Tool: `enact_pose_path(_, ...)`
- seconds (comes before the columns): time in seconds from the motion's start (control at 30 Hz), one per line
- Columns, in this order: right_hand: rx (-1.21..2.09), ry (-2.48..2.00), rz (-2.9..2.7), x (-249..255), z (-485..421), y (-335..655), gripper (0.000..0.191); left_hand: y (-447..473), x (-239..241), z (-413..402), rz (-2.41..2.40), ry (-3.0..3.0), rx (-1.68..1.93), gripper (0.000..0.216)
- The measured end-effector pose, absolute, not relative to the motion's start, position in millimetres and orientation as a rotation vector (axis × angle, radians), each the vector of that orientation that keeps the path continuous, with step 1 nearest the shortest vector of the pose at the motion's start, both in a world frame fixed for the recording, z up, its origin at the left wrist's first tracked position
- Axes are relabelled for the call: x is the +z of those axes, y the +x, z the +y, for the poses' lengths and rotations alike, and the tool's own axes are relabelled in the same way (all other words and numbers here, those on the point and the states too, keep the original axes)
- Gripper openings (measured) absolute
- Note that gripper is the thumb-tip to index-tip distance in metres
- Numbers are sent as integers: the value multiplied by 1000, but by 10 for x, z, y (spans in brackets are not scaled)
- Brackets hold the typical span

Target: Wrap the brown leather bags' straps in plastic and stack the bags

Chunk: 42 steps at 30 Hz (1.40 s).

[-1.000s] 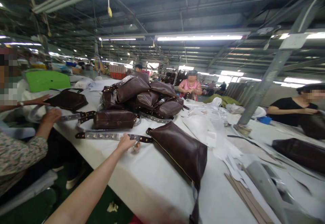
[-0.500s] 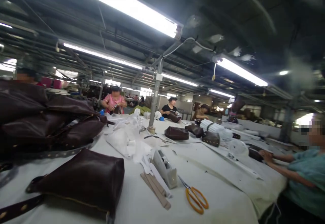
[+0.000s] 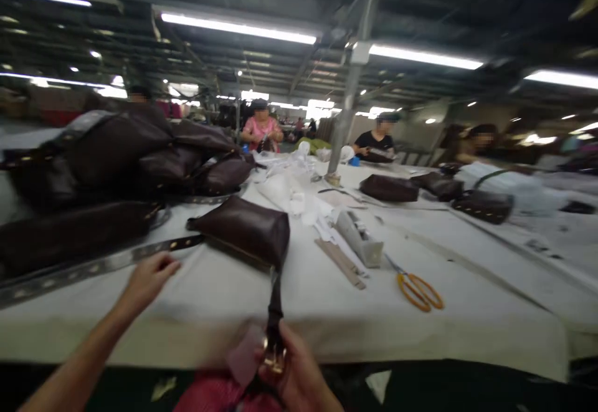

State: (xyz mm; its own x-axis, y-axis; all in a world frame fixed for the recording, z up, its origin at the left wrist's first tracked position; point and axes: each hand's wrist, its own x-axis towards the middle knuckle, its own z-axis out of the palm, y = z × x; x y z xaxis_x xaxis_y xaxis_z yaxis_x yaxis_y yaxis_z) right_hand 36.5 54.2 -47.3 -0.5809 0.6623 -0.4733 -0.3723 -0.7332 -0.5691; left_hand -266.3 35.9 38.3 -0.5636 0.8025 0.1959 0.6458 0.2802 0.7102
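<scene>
A dark brown leather bag (image 3: 247, 228) lies on the white-covered table in front of me. From its near corner a strap with a gold-coloured buckle (image 3: 275, 357) runs down over the table edge. My right hand (image 3: 301, 371) is closed around this strap at the buckle. Over the table to the left is my left hand (image 3: 152, 275), blurred, its fingers loosely curled beside the bag's studded strap (image 3: 170, 245). Whether those fingers grip the strap cannot be made out. A pinkish flat piece (image 3: 246, 353) shows beside the buckle, also blurred.
More brown bags (image 3: 121, 150) are heaped on the left. A grey tape dispenser (image 3: 359, 237), tan strips (image 3: 339, 262) and orange-handled scissors (image 3: 418, 290) lie right of the bag. A metal post (image 3: 346, 113) rises from the table. Co-workers sit along the far side.
The view has swung left and down, bringing both of my hands into sight. My right hand now holds the buckle strap. The bag's near strap now stretches toward me.
</scene>
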Motion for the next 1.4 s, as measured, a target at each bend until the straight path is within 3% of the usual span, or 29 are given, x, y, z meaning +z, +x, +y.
enact_pose_path(0.13,2340,-935,-468,-468,500,335,37,-1983,-52,-94,1858,1155,974,66)
enact_pose_path(0.33,2309,-906,-541,-406,427,350,32,-1126,-387,-313,1288,843,1095,58)
enact_pose_path(0.53,2334,-884,-570,-453,408,323,32,-1082,-299,-435,1325,873,1173,39)
enact_pose_path(0.73,2324,-893,-779,-515,410,324,43,-1134,-457,-413,1397,601,1253,44)
enact_pose_path(0.87,2211,-966,-904,-526,450,375,40,-1200,-475,-465,1400,561,1230,44)
enact_pose_path(1.13,1817,-942,-1003,-673,425,333,61,-1258,-480,-527,1417,600,1179,46)
enact_pose_path(1.4,1839,-885,-1087,-666,459,384,50,-1182,-403,-580,1399,621,1199,50)
